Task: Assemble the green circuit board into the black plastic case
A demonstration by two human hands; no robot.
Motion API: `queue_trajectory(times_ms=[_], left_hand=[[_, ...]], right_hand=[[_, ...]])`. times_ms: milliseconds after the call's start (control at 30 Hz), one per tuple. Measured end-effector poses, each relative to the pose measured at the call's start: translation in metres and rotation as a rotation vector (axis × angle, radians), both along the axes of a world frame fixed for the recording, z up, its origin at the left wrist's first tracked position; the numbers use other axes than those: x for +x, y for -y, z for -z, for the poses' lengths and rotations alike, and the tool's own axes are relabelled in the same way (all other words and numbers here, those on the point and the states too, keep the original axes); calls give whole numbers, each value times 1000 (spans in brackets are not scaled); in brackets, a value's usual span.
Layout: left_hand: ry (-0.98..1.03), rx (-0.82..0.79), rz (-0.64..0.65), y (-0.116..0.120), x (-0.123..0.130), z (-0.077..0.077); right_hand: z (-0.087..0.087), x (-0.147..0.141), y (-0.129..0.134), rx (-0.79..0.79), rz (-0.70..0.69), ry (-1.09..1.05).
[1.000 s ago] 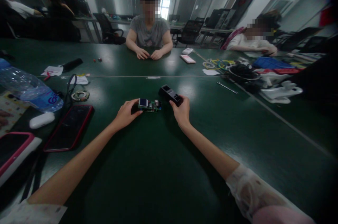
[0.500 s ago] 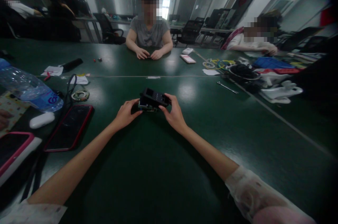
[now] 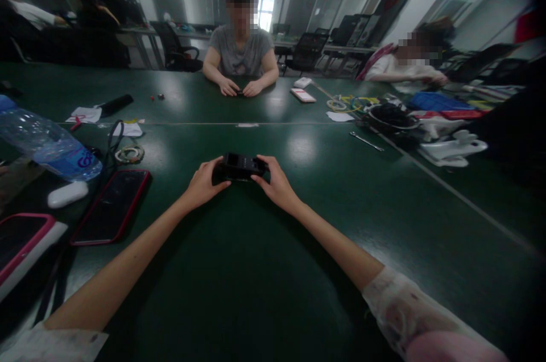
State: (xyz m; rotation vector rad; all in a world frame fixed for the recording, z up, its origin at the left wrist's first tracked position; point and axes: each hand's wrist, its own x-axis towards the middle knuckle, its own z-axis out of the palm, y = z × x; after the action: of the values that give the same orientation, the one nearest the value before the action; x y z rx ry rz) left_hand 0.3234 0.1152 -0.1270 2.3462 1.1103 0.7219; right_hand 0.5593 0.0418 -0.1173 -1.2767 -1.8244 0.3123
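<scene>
A small black device [image 3: 242, 166] is held between both hands over the dark green table [image 3: 239, 271], around the middle of the view. My left hand [image 3: 206, 182] grips its left end, with the thumb at the near edge and the fingers behind. Around the right end, my right hand [image 3: 274, 181] has its thumb in front and its fingers on the far side. The black casing looks level and hides whatever is under it. Whether the device touches the tabletop cannot be told.
To the left lie a red-edged phone [image 3: 113, 205], a white case [image 3: 68, 194], a water bottle [image 3: 51, 140] and a bracelet [image 3: 129, 153]. A wrench [image 3: 365, 141] and tangled cables [image 3: 388, 114] lie right. A person [image 3: 241, 54] sits opposite.
The black casing was tilted, with its right end off to one side and circuit parts showing below. Now it sits flat over them. My right hand has shifted slightly left with it.
</scene>
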Motion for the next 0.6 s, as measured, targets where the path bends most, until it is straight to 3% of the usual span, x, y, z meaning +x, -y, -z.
queue_trajectory(times_ms=[600], left_hand=[[-13, -18, -16, 1, 0, 1]], right_hand=[[4, 1, -2, -84, 2, 41]])
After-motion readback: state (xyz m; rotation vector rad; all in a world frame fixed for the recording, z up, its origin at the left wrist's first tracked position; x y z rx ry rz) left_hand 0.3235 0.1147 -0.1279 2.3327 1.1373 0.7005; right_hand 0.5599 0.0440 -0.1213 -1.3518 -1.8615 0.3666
